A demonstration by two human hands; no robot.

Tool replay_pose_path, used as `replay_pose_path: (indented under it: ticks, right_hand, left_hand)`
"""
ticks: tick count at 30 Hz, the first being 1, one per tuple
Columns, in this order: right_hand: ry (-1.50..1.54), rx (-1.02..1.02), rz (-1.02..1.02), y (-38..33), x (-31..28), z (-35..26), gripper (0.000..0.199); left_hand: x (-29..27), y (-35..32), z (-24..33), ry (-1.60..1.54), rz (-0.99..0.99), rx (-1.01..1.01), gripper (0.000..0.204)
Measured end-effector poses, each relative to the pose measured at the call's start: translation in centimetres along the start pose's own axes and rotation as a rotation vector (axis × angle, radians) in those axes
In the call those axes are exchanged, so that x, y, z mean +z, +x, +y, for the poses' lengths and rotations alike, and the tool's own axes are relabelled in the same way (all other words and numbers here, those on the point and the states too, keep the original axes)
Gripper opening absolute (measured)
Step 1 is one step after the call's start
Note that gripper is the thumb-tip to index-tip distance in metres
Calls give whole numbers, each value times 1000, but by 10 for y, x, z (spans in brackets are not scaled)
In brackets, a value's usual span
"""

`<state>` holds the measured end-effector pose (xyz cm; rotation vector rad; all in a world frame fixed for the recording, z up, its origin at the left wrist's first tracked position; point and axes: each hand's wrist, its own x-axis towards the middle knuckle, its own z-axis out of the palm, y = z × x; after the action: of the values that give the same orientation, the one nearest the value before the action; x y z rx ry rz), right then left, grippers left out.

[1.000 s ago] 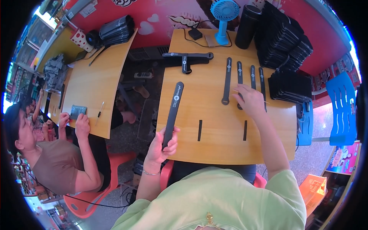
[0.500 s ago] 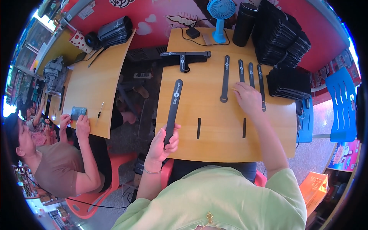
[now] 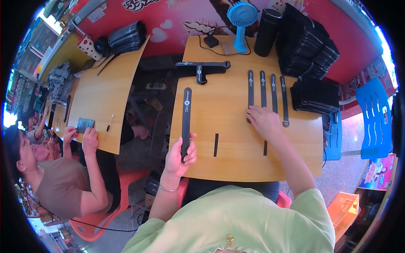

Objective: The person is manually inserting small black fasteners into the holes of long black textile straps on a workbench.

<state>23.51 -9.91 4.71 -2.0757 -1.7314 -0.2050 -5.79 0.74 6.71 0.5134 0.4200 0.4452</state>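
My left hand (image 3: 180, 158) is closed around the lower end of a black strap (image 3: 186, 114) with pale print, held upright over the near left of the table. Four-odd fingers aside, my right hand (image 3: 263, 121) bends over the row at the right, its fingertips on the lower end of the leftmost black strap (image 3: 251, 90). A thin yellowish thing shows at those fingertips, too small to name. Beside it lie more straps, the nearest a second strap (image 3: 263, 86), then a third strap (image 3: 274, 92) and the rightmost strap (image 3: 284, 101). My right hand covers some lower ends.
Crossed black straps (image 3: 200, 69) lie at the far left of the table (image 3: 228, 166). Behind stand a blue fan (image 3: 241, 19), a black bottle (image 3: 267, 33) and stacked black bundles (image 3: 303, 46). Two dark strips mark the near tabletop. A co-worker (image 3: 71, 181) sits left at another table.
My right hand has moved left to the leftmost strap, which now lies straighter and closer to the others. The strap in my left hand has turned more upright.
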Motion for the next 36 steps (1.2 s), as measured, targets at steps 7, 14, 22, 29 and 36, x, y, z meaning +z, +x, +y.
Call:
replay_pose_path:
  ticks: [7,14,22,29,36]
  right_hand:
    - [-39,185,59,-5,-17,3,17]
    - [-15,70,11,-8,-6,-12,20]
    - [-24,137,1,-16,-11,-10,21]
    - [-100,270,7,-25,-16,7,17]
    - [-26,192,7,-19,-26,-11,21]
  left_hand:
    - [7,5,-8,-22,38,48,36]
    - [-12,22,-26,-137,60,36,34]
    - [-40,29,-29,-414,-147,-36,34]
    - [-42,32,-29,-409,-158,-63,36]
    - [-35,28,-29,-344,-116,-5,35]
